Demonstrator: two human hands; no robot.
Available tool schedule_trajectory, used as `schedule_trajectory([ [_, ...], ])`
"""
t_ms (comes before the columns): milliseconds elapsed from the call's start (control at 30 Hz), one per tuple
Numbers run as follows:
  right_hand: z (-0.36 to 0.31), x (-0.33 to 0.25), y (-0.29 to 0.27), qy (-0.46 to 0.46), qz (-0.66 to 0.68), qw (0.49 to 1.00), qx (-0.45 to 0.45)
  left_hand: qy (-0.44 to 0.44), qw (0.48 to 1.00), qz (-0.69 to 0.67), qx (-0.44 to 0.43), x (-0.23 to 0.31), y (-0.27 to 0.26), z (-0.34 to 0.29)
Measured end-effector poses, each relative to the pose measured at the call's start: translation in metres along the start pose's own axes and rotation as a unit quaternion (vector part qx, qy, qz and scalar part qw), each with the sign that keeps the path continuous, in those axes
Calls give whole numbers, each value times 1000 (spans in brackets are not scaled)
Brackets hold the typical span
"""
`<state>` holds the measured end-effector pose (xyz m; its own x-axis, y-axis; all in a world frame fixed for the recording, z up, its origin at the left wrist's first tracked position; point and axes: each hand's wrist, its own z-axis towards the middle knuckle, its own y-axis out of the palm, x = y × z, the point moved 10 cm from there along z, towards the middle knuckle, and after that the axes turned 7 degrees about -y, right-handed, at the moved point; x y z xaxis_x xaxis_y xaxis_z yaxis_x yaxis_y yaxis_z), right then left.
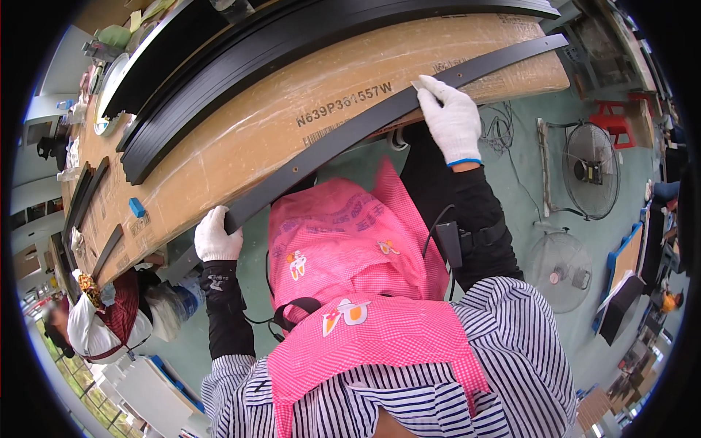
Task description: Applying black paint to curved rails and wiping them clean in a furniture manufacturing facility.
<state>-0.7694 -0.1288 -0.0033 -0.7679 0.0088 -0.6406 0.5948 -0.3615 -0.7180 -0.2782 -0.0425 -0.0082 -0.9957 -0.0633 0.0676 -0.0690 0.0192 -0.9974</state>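
While the white-gloved left hand (219,235) gripped the near end of the long, flat, dark-grey strip with small holes (339,139), the white-gloved right hand (449,120) pinched a small, thin, pale piece (417,85) against it, too small to identify. The strip lay slantwise along the near edge of the brown cardboard-covered table (244,157), partly overhanging. Good work probably called for a firm left hold, light, even right-hand pressure, and clearance from the stacked long black strips (182,120).
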Motion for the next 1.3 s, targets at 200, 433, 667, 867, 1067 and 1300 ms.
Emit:
schedule_trajectory([
  [200,-22,-33,12,-33,5,999,1,3,1000,3,20,0,1,-1],
  [433,-3,6,0,6,45,997,60,6,1000,-5,29,-2,-1,2],
  [667,-75,-119,44,-116,111,985,-57,2,999,-12,34,6,-4,3],
  [867,-69,-103,39,-110,274,956,8,-5,999,-13,38,6,-2,4],
  [1067,-56,-102,38,-99,50,994,-10,-22,1000,7,0,13,1,10],
  [1300,-84,-139,61,-124,245,956,-99,-39,999,14,-17,12,4,8],
])
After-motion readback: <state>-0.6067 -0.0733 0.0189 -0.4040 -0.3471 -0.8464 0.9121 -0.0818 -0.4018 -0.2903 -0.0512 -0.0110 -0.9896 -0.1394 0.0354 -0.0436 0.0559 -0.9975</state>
